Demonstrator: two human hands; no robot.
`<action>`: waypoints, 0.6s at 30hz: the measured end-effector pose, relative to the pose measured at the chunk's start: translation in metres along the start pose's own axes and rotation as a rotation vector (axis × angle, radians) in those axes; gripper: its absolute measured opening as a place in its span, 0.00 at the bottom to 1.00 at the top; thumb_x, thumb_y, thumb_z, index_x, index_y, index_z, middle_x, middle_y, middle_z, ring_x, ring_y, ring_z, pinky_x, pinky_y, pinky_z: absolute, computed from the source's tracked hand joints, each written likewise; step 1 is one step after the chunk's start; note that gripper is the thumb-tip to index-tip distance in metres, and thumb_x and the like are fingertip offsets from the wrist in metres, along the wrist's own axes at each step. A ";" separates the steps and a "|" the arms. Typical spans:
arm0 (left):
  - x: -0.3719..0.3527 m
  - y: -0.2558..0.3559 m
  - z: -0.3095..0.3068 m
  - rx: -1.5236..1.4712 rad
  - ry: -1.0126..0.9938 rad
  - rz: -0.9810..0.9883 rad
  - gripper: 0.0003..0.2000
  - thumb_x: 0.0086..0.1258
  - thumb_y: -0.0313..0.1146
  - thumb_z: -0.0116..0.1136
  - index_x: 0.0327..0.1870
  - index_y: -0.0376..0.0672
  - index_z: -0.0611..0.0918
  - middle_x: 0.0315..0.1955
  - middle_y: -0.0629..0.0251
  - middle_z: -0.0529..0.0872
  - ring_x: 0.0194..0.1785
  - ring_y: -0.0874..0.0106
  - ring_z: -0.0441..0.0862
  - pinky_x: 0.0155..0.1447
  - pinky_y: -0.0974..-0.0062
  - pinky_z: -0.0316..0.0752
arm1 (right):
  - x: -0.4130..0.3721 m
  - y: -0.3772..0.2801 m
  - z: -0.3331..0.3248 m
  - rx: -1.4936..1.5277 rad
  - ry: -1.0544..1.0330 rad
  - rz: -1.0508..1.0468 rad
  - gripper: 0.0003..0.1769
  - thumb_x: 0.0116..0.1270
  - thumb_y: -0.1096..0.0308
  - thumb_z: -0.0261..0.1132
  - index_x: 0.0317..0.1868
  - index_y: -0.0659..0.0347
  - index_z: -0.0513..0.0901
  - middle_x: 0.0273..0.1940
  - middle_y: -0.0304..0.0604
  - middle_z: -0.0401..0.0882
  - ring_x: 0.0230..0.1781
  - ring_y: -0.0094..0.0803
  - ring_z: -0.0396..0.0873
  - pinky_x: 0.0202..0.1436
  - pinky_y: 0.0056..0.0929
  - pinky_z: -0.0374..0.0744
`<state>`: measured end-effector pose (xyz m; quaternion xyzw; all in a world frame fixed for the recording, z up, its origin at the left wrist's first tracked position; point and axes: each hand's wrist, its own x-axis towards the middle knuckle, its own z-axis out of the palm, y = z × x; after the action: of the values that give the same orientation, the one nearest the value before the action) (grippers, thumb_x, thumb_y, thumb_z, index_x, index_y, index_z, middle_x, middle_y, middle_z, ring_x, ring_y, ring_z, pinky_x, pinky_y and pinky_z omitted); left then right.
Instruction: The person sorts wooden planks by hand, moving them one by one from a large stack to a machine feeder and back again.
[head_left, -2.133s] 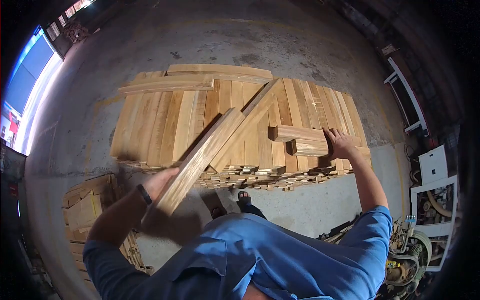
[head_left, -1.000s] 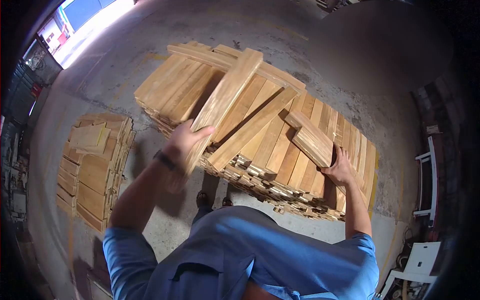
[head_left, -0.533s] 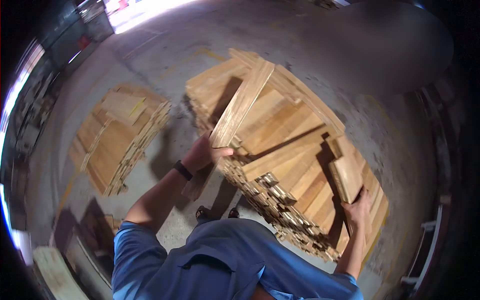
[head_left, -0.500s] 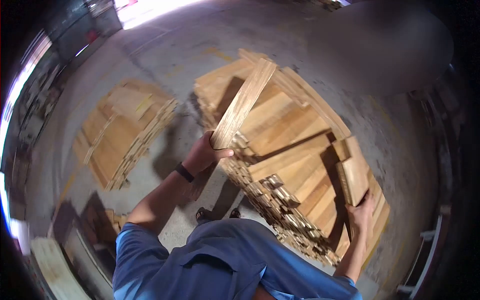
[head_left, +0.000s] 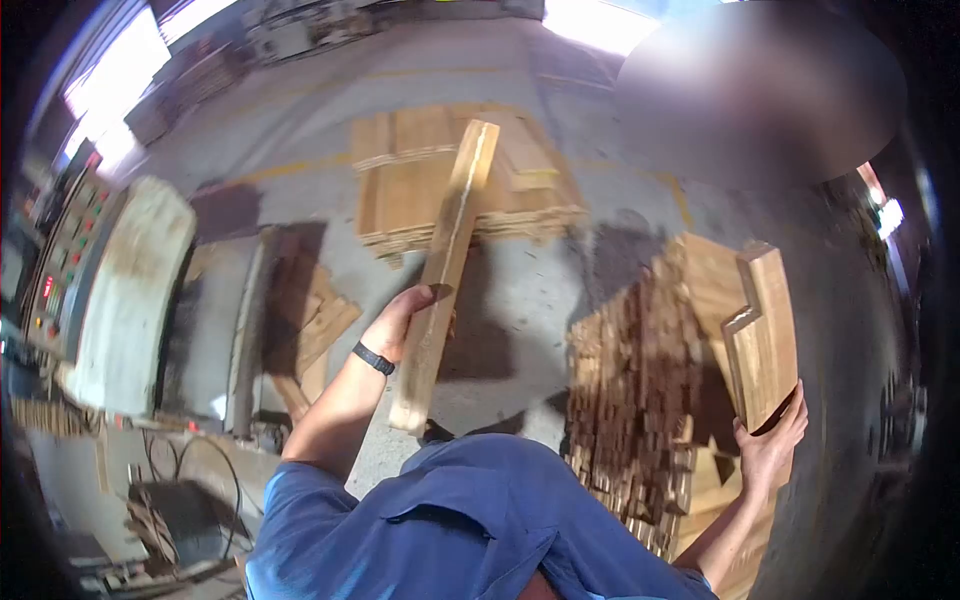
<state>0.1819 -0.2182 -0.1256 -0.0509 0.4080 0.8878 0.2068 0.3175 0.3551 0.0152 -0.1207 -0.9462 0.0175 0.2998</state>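
My left hand [head_left: 398,325], with a dark band at the wrist, is closed around the middle of a long wooden plank [head_left: 458,215]. A pale, uneven line runs along the plank, which slants upward away from me. On the right, my right hand [head_left: 773,443] grips the near end of some wooden boards [head_left: 768,345], whose far ends are stepped. Below and left of those boards stands a tall stack of planks [head_left: 625,400], its rough ends facing me.
A lower stack of boards [head_left: 385,205] lies on the concrete floor ahead. To the left are a machine with a pale cover [head_left: 140,280] and a control panel [head_left: 68,265] with buttons. Loose wood pieces [head_left: 325,330] lie beside it, and cables [head_left: 225,475] hang below.
My view has swung left, bringing the machine into sight. Both hands keep their wood, and the right-hand boards are now raised beyond the tall stack's edge in view.
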 end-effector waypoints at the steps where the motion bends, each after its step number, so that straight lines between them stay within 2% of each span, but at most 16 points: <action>1: -0.017 0.018 -0.014 -0.062 0.049 0.032 0.31 0.70 0.53 0.66 0.63 0.37 0.76 0.43 0.55 0.86 0.42 0.62 0.86 0.48 0.63 0.85 | 0.016 -0.031 0.018 0.014 -0.017 -0.064 0.68 0.37 0.70 0.80 0.82 0.51 0.55 0.69 0.58 0.64 0.69 0.58 0.64 0.78 0.61 0.61; 3: -0.047 0.042 -0.035 -0.186 0.157 0.092 0.33 0.70 0.55 0.65 0.66 0.38 0.75 0.44 0.54 0.86 0.44 0.64 0.87 0.45 0.65 0.86 | 0.043 -0.082 0.065 0.046 -0.066 -0.192 0.68 0.37 0.70 0.80 0.82 0.51 0.55 0.69 0.58 0.65 0.69 0.59 0.64 0.78 0.61 0.61; 4: -0.051 0.046 -0.058 -0.175 0.193 0.241 0.35 0.70 0.56 0.66 0.66 0.35 0.75 0.47 0.53 0.85 0.45 0.64 0.87 0.44 0.67 0.86 | 0.054 -0.108 0.089 0.059 -0.091 -0.220 0.68 0.37 0.70 0.80 0.82 0.49 0.55 0.69 0.59 0.65 0.69 0.60 0.64 0.78 0.61 0.61; 5: -0.059 0.050 -0.083 -0.280 0.183 0.254 0.33 0.70 0.55 0.66 0.65 0.36 0.76 0.46 0.52 0.86 0.44 0.62 0.87 0.44 0.67 0.86 | 0.064 -0.136 0.109 0.079 -0.118 -0.264 0.68 0.37 0.70 0.79 0.82 0.49 0.55 0.68 0.58 0.65 0.69 0.60 0.64 0.78 0.61 0.61; 6: -0.132 0.069 -0.095 -0.398 0.128 0.245 0.32 0.71 0.54 0.65 0.64 0.36 0.76 0.46 0.52 0.86 0.43 0.61 0.88 0.45 0.66 0.87 | 0.037 -0.173 0.040 0.055 -0.128 -0.287 0.68 0.37 0.70 0.79 0.82 0.48 0.55 0.68 0.58 0.66 0.69 0.60 0.64 0.78 0.62 0.61; 7: -0.133 0.068 -0.125 -0.495 0.115 0.256 0.30 0.71 0.54 0.65 0.63 0.36 0.77 0.45 0.51 0.87 0.42 0.60 0.88 0.45 0.65 0.87 | 0.044 -0.199 0.074 0.076 -0.162 -0.323 0.68 0.37 0.70 0.78 0.82 0.48 0.54 0.68 0.58 0.66 0.69 0.60 0.64 0.78 0.62 0.61; 11: -0.166 0.055 -0.195 -0.430 0.231 0.560 0.27 0.73 0.48 0.56 0.65 0.37 0.76 0.49 0.51 0.85 0.44 0.62 0.86 0.45 0.64 0.86 | 0.060 -0.288 0.159 0.293 -0.204 -0.600 0.66 0.37 0.70 0.77 0.81 0.52 0.56 0.67 0.57 0.67 0.68 0.59 0.65 0.75 0.58 0.63; 12: -0.178 0.061 -0.190 -0.579 0.109 0.579 0.28 0.72 0.46 0.52 0.68 0.39 0.74 0.50 0.50 0.82 0.45 0.63 0.81 0.46 0.67 0.82 | 0.062 -0.313 0.179 0.357 -0.237 -0.640 0.66 0.36 0.68 0.78 0.81 0.55 0.57 0.66 0.56 0.68 0.67 0.58 0.66 0.74 0.56 0.64; 13: -0.223 0.075 -0.184 -0.645 0.065 0.576 0.29 0.71 0.47 0.53 0.70 0.40 0.72 0.51 0.52 0.80 0.46 0.64 0.78 0.46 0.69 0.81 | 0.049 -0.334 0.119 0.328 -0.260 -0.660 0.66 0.35 0.68 0.79 0.80 0.56 0.58 0.66 0.55 0.68 0.67 0.58 0.66 0.73 0.55 0.64; 15: -0.232 0.067 -0.214 -0.726 0.029 0.647 0.32 0.71 0.48 0.55 0.73 0.42 0.69 0.53 0.55 0.75 0.48 0.67 0.72 0.47 0.73 0.77 | 0.052 -0.378 0.146 0.409 -0.347 -0.727 0.66 0.34 0.68 0.80 0.80 0.56 0.58 0.66 0.56 0.67 0.67 0.58 0.66 0.73 0.55 0.64; 16: -0.239 0.069 -0.210 -0.756 -0.026 0.662 0.36 0.70 0.50 0.61 0.75 0.43 0.66 0.52 0.57 0.73 0.48 0.67 0.71 0.49 0.71 0.78 | 0.055 -0.393 0.157 0.429 -0.362 -0.761 0.67 0.34 0.67 0.80 0.80 0.57 0.58 0.66 0.56 0.67 0.67 0.58 0.66 0.73 0.55 0.64; 18: -0.249 0.067 -0.211 -0.786 -0.004 0.729 0.39 0.68 0.51 0.65 0.76 0.43 0.64 0.53 0.57 0.72 0.48 0.67 0.70 0.49 0.72 0.78 | 0.058 -0.429 0.180 0.469 -0.394 -0.826 0.67 0.33 0.67 0.81 0.79 0.57 0.59 0.66 0.56 0.67 0.68 0.58 0.66 0.74 0.55 0.64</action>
<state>0.3645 -0.4959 -0.1538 0.0222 0.0358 0.9880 -0.1486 0.0752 -0.0400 -0.0539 0.3391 -0.9241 0.1316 0.1169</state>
